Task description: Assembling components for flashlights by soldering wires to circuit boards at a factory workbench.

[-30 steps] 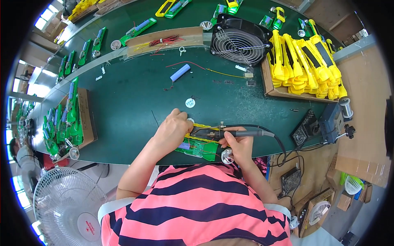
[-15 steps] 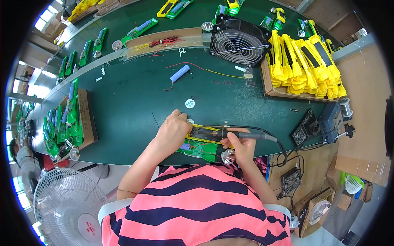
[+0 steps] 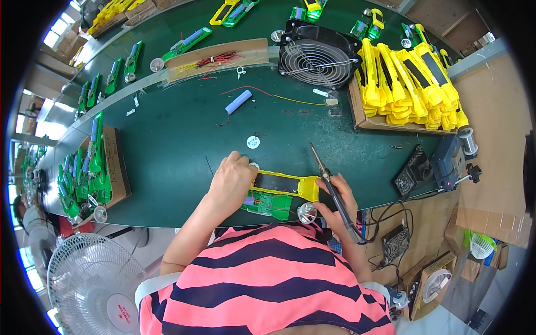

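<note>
My left hand (image 3: 231, 177) is closed at the left end of a yellow plastic casing (image 3: 306, 187) with a dark inset panel; its fingertips are partly hidden. In my right hand (image 3: 339, 202) is a soldering iron (image 3: 336, 196), its bare tip pointing up and away over the table. Fingers of that same hand touch the casing's right end. Nearer my body, just below the casing, lies a green housing (image 3: 273, 207) with thin red wires and a blue battery cell (image 3: 248, 200), partly covered by my left hand. A shiny reflector cup (image 3: 307, 213) sits at its right end.
A box of yellow casings (image 3: 410, 84) stands at the right, beside a black fan (image 3: 318, 56). At the left is a box of green assemblies (image 3: 84, 167). A loose blue cell (image 3: 239, 102) and a round sticker (image 3: 253, 142) lie ahead. The soldering station (image 3: 446, 167) is right.
My right hand has swung the soldering iron from lying across the casing to pointing away, its tip off the casing. Its fingers now touch the casing's right end. My left hand stays in place.
</note>
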A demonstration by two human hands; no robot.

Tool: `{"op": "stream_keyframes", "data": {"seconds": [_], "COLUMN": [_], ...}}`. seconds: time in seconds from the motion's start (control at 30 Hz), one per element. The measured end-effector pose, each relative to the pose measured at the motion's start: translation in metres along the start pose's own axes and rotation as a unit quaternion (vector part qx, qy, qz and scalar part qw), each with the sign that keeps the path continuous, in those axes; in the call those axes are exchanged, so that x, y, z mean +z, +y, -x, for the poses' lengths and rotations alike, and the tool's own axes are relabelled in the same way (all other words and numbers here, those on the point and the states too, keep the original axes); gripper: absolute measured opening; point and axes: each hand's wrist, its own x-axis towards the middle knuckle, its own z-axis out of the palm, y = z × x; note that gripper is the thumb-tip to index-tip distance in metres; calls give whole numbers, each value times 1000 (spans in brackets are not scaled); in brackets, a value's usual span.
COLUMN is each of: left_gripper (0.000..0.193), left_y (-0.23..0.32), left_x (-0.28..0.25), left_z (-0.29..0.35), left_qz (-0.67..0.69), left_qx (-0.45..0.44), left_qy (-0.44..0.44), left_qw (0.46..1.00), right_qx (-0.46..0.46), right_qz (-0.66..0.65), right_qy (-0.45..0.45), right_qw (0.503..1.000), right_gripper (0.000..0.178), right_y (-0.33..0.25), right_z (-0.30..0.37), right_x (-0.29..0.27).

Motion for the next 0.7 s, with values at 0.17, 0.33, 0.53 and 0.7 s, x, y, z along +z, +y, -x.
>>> {"op": "stream_keyframes", "data": {"seconds": [0.17, 0.33, 0.53, 0.7], "left_gripper": [8, 8, 12, 14], "left_y": [-2, -5, 19, 40], "left_x": [3, 1, -8, 22], "left_z": [1, -2, 3, 13], "left_qz": [-4, 48, 196, 107], "left_qx": [-1, -2, 22, 62], "left_qy": [17, 53, 154, 101], "left_qw": [1000, 997, 968, 987], "right_qx": [7, 6, 31, 32], "right_qz": [-16, -25, -16, -40], "right_qy": [-32, -30, -24, -27], "right_qw": [999, 999, 999, 998], "right_gripper": [58, 57, 55, 54], "right_y": [9, 15, 14, 13], "right_z": [4, 5, 8, 4], "right_x": [2, 3, 3, 5]}}
